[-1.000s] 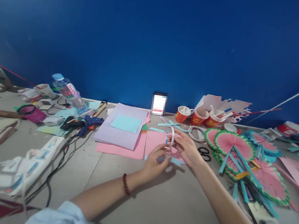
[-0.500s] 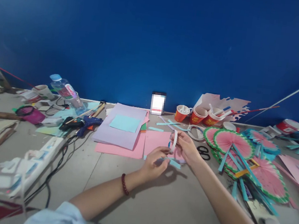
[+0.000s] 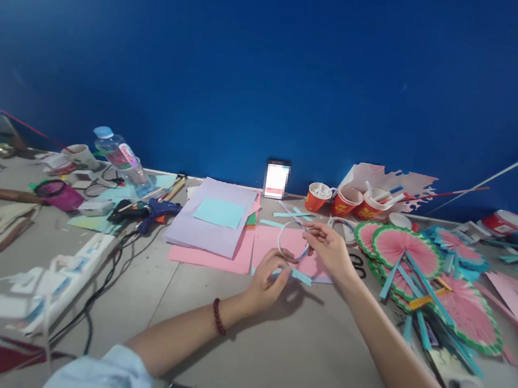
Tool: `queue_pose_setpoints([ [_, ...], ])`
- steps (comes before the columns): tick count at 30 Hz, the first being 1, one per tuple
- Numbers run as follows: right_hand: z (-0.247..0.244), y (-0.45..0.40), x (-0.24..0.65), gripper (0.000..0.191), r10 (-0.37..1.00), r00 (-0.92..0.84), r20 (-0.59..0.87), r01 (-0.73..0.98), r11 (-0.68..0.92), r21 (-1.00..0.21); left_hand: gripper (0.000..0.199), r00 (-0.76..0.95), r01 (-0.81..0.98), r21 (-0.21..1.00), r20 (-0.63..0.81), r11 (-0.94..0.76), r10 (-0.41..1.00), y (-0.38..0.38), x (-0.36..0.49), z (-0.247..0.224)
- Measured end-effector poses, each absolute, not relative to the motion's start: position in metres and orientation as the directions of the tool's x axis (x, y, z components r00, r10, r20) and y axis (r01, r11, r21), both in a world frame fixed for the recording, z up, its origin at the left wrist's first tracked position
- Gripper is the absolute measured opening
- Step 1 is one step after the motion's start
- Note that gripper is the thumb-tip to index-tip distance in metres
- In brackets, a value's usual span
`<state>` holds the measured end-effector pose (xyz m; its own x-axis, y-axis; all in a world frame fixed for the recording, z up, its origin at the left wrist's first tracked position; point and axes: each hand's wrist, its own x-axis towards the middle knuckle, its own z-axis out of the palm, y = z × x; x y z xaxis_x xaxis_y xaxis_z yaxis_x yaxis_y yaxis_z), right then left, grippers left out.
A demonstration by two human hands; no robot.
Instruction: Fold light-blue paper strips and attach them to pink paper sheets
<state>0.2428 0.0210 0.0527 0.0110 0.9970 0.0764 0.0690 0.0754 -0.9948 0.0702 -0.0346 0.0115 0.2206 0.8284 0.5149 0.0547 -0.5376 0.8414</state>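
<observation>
My right hand (image 3: 330, 248) pinches the upper right of a thin white tape roll (image 3: 280, 239), which stands with its round opening facing me. Close below it, my left hand (image 3: 268, 281) is closed, thumb toward fingers, with a light-blue paper strip (image 3: 300, 276) sticking out to the right. The left fingertips are at the roll's lower edge; whether they press on it I cannot tell. Under both hands lies a pink paper sheet (image 3: 266, 239). Beyond the roll are more light-blue strips (image 3: 301, 214). Black scissors handles (image 3: 356, 266) show partly behind my right wrist.
Left are purple and pink sheets (image 3: 209, 238), a glue gun (image 3: 159, 210), a bottle (image 3: 124, 160) and a power strip (image 3: 68, 284) with cables. Paper cups (image 3: 319, 198) and a phone (image 3: 276, 180) stand by the blue wall. Watermelon-patterned paper fans (image 3: 406, 250) lie right.
The tape roll has turned from nearly edge-on to showing its round face. My right hand has moved slightly right and up; the left stays close below it.
</observation>
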Motion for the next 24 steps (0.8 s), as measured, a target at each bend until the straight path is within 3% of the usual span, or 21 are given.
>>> queue_pose_setpoints([
  [9, 0.062, 0.021, 0.250, 0.033, 0.982, -0.053, -0.183, -0.302, -0.190, -0.934, 0.017, 0.071, 0.182, 0.862, 0.469, -0.474, 0.880, -0.028, 0.071, 0.005],
  [18, 0.050, 0.025, 0.251, 0.023, 0.955, -0.075, -0.286, -0.401, -0.292, -0.868, 0.019, 0.104, 0.213, 0.839, 0.490, -0.501, 0.865, -0.030, 0.069, 0.004],
  [24, 0.060, 0.020, 0.249, 0.025, 0.972, -0.097, -0.212, -0.385, -0.233, -0.893, 0.020, 0.192, 0.176, 0.832, 0.495, -0.526, 0.848, -0.034, 0.070, 0.014],
])
